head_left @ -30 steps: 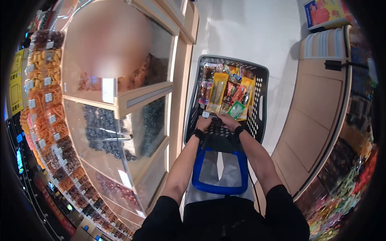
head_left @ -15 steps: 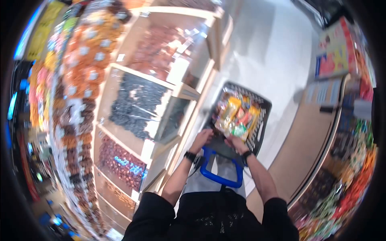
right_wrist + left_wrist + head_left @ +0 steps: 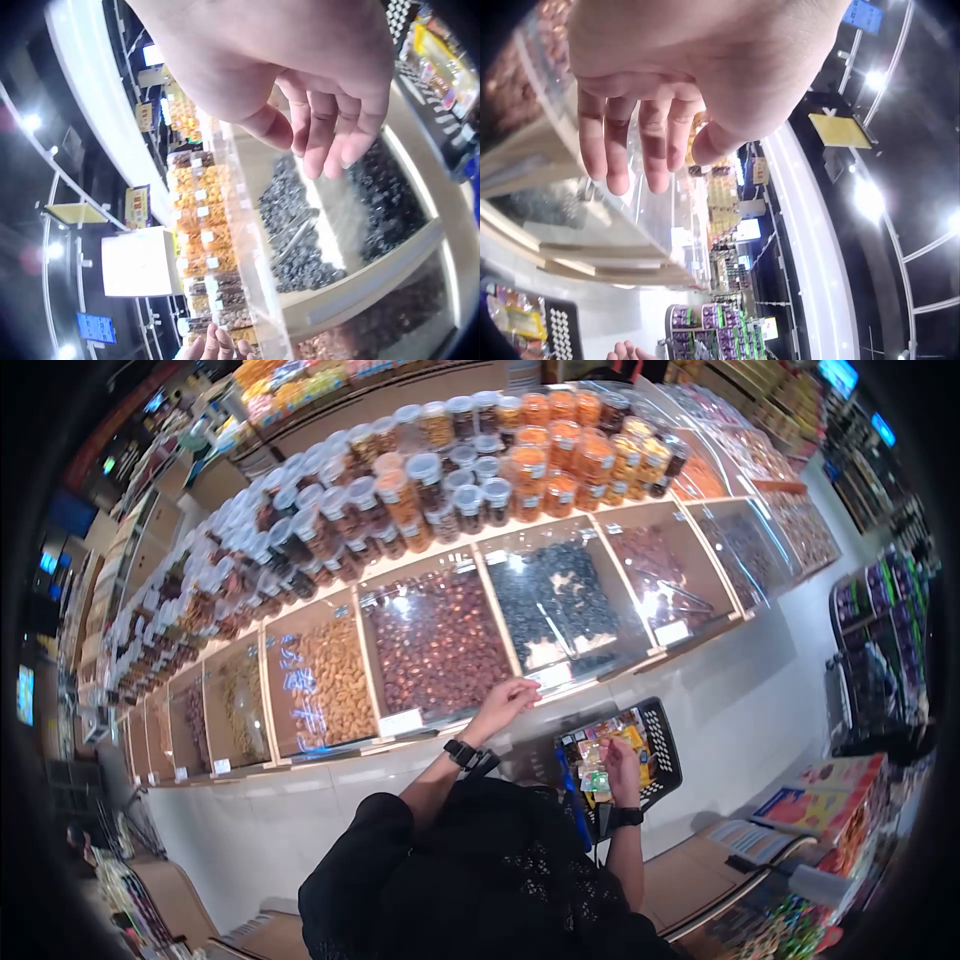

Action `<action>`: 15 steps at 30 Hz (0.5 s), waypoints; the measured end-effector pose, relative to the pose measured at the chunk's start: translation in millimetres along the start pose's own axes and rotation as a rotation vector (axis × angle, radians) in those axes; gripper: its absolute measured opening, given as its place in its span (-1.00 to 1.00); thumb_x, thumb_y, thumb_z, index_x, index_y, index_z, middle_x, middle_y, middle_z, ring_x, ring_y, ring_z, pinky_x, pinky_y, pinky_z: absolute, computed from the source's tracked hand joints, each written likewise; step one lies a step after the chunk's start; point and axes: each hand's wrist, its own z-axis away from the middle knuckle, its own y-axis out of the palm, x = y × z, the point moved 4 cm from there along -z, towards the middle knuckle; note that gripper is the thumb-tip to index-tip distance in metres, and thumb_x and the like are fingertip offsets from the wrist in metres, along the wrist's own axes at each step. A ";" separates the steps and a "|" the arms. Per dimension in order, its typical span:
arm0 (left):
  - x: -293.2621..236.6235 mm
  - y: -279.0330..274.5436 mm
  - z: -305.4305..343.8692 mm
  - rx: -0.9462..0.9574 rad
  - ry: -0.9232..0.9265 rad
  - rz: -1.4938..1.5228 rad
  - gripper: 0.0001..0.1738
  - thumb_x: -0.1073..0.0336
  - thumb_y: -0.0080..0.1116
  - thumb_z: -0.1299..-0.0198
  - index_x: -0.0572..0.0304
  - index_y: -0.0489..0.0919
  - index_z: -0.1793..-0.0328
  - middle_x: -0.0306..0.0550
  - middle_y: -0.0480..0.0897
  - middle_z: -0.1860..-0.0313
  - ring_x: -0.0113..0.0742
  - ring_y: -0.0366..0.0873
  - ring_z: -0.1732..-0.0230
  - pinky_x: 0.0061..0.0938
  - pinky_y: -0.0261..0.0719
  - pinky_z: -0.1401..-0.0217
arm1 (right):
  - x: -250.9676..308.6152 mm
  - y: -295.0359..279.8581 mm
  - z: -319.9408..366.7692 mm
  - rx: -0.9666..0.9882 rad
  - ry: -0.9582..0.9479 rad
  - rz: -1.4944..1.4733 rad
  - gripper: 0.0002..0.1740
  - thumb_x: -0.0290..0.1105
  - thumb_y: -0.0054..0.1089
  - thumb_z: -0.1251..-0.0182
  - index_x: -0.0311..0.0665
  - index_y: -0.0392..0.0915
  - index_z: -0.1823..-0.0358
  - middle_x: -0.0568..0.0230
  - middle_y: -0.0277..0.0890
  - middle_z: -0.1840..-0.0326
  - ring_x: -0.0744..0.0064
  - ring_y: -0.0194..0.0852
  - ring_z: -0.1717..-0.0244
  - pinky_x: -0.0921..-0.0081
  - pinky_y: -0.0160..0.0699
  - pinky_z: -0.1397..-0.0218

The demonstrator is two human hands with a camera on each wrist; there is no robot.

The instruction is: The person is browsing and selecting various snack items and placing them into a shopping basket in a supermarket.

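My left hand (image 3: 503,707) reaches out near the front edge of the display bins, its fingers relaxed and holding nothing. Closest to it are a bin of dark red dried fruit (image 3: 440,645) and a bin of blackish dried fruit (image 3: 555,595), both under clear lids. A metal scoop or tongs (image 3: 296,236) lies in the blackish bin. Over the black basket (image 3: 663,745), my right hand (image 3: 622,772) hovers with loosely bent, empty fingers. Inside the basket are several yellow, green and other colourful packets (image 3: 602,752). The wrist views also show both hands empty.
Rows of lidded jars (image 3: 425,480) stand behind the bins. A bin of cashews (image 3: 335,680) is further left. Purple packaged goods (image 3: 890,605) are stacked at the right. A low wooden counter (image 3: 690,880) with a colourful sign (image 3: 830,795) lies at lower right.
My view and body have turned left toward the bins. Both hands have left the basket's near end and moved apart, the left toward the bins. The basket now appears at my right.
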 end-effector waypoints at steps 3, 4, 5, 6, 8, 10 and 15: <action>-42.0 -76.7 7.9 -0.185 0.055 -0.100 -0.75 0.34 0.03 -0.32 0.31 0.52 -0.04 -0.11 0.66 0.20 -0.49 0.57 0.18 -0.60 0.51 0.11 | 10.3 87.7 -2.8 0.088 -0.057 0.067 -0.81 -0.37 0.02 -0.35 -0.31 0.47 0.12 0.20 0.56 0.27 0.42 0.49 0.30 0.51 0.49 0.13; -53.2 -106.8 6.0 -0.272 0.167 -0.163 -0.76 0.34 0.05 -0.30 0.31 0.53 -0.02 -0.13 0.67 0.22 -0.52 0.57 0.21 -0.61 0.50 0.14 | 9.6 111.8 -8.2 0.122 -0.063 0.101 -0.81 -0.35 0.03 -0.35 -0.30 0.47 0.12 0.21 0.56 0.26 0.42 0.51 0.28 0.50 0.49 0.12; -76.3 -133.4 8.7 -0.359 0.279 -0.227 -0.76 0.35 0.07 -0.28 0.32 0.54 0.00 -0.14 0.68 0.24 -0.54 0.57 0.24 -0.63 0.49 0.16 | 7.8 140.8 -9.6 0.128 -0.065 0.107 -0.81 -0.35 0.03 -0.35 -0.30 0.47 0.12 0.21 0.56 0.26 0.42 0.51 0.28 0.50 0.49 0.12; -92.0 -159.6 14.3 -0.441 0.240 -0.272 -0.77 0.36 0.08 -0.26 0.29 0.55 0.00 -0.18 0.68 0.25 -0.57 0.55 0.25 -0.65 0.47 0.21 | 5.8 167.2 -9.3 0.127 -0.078 0.150 -0.80 -0.34 0.04 -0.35 -0.30 0.48 0.12 0.21 0.56 0.25 0.41 0.53 0.26 0.51 0.49 0.11; -121.0 -209.8 20.2 -0.599 0.262 -0.382 -0.75 0.30 0.12 -0.23 0.22 0.56 0.00 -0.21 0.66 0.29 -0.53 0.55 0.26 -0.60 0.47 0.21 | 5.5 222.5 -11.9 0.148 -0.101 0.217 -0.81 -0.34 0.06 -0.35 -0.29 0.49 0.12 0.22 0.57 0.22 0.42 0.56 0.21 0.52 0.50 0.08; -146.8 -253.4 21.4 -0.725 0.314 -0.451 -0.75 0.27 0.14 -0.19 0.24 0.57 0.06 -0.11 0.66 0.29 -0.38 0.58 0.28 -0.52 0.50 0.22 | 2.4 275.7 -11.8 0.197 -0.127 0.232 -0.83 -0.35 0.07 -0.35 -0.29 0.49 0.14 0.21 0.58 0.24 0.43 0.57 0.21 0.54 0.51 0.10; -206.6 -328.8 28.0 -1.028 0.540 -0.924 -0.59 0.30 0.17 -0.04 0.29 0.48 -0.03 0.12 0.48 0.06 0.05 0.39 0.01 -0.20 0.35 -0.07 | 1.0 351.6 6.2 0.352 -0.163 0.372 -0.83 -0.39 0.07 -0.36 -0.32 0.51 0.14 0.21 0.60 0.24 0.47 0.56 0.22 0.54 0.50 0.06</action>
